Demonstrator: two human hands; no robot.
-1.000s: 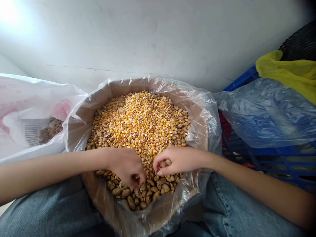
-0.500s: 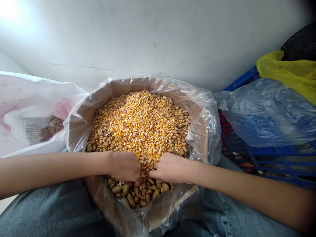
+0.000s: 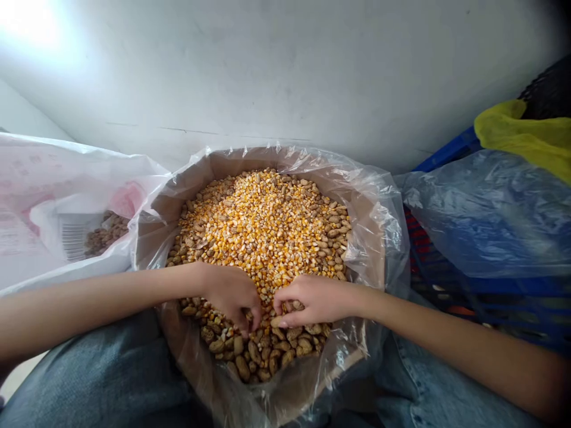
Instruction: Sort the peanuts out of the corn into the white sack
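A box (image 3: 363,238) lined with clear plastic stands between my knees. Yellow corn kernels (image 3: 263,220) are heaped in it, with unshelled peanuts (image 3: 250,356) around the edges and in front. My left hand (image 3: 229,291) is at the near side of the heap, its fingers curled round a peanut partly hidden by them. Across a small gap, my right hand (image 3: 314,300) has a few peanuts (image 3: 293,306) between thumb and fingers. Both hands touch the mix.
On the left lies a white plastic bag (image 3: 31,208) with a barcode, brown pieces showing inside. A blue crate (image 3: 504,288) is at the right, under a clear plastic bag (image 3: 504,220) and yellow mesh (image 3: 526,134). A white wall (image 3: 276,71) rises behind the box.
Both hands have risen a little out of the mix, and peanuts now show in the fingers. The whole view has shifted slightly right and down.
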